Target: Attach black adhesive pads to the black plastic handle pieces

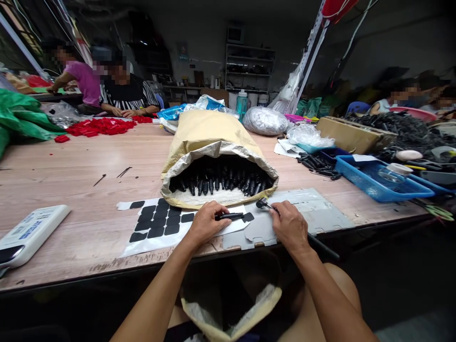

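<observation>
Open sack mouth (231,313) sits lowest in the head view, between the person's knees below the counter (89,161) edge. Left hand (206,223) rests at the near edge of the counter, grip clenched on a slim black rod piece (231,216) lying flat, pointing right. Right hand (290,225) just beside it, grip grasping a black tool (263,204), head end poking out left of the fingers, long dark handle running back off the counter edge. Both hands sit over a white backing sheet (156,225) carrying black adhesive pads, left of a grey cut-out sheet (313,209). Directly behind the hands: paper sack (210,137) lying on its side, foil-lined mouth facing the person, packed with black parts (221,180). White device (30,232) at near left edge. Blue tray (377,183) to the right, cardboard box (352,133) behind it. Red parts pile (99,126) and green bag (21,118) far left. Two people seated at far left, more at far right, hands well apart from the person's own.
</observation>
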`<state>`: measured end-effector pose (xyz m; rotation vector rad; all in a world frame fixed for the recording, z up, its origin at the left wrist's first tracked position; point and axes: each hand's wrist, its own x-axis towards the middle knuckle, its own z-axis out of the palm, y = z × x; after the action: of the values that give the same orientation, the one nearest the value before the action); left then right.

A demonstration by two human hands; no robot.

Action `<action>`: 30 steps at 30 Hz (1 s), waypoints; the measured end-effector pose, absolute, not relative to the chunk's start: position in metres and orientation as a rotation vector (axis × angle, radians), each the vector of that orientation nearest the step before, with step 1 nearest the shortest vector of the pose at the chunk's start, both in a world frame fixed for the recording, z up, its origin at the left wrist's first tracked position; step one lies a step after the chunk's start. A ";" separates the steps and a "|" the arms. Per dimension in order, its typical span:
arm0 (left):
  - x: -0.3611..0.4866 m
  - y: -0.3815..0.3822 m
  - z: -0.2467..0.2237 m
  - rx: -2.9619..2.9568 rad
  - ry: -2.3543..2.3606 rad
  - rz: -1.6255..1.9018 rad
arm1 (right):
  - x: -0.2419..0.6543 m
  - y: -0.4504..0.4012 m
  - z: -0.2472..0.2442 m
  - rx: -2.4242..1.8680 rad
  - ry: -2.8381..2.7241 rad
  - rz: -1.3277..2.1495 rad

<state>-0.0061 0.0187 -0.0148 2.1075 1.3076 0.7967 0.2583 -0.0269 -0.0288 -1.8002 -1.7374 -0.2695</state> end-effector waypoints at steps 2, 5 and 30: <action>-0.006 0.019 -0.015 2.110 1.315 0.790 | 0.247 -0.034 -0.022 -1.678 -1.689 -0.158; -0.005 0.019 -0.017 2.108 1.318 0.792 | 0.222 -0.046 -0.010 -1.405 -1.714 0.059; -0.003 0.022 -0.023 2.020 1.322 0.844 | 0.181 -0.058 -0.011 -1.440 -1.826 0.018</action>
<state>-0.0034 0.0217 -0.0226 2.0200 1.3223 0.8437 0.1814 -0.0579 -0.0113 -1.4400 -1.8262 0.0179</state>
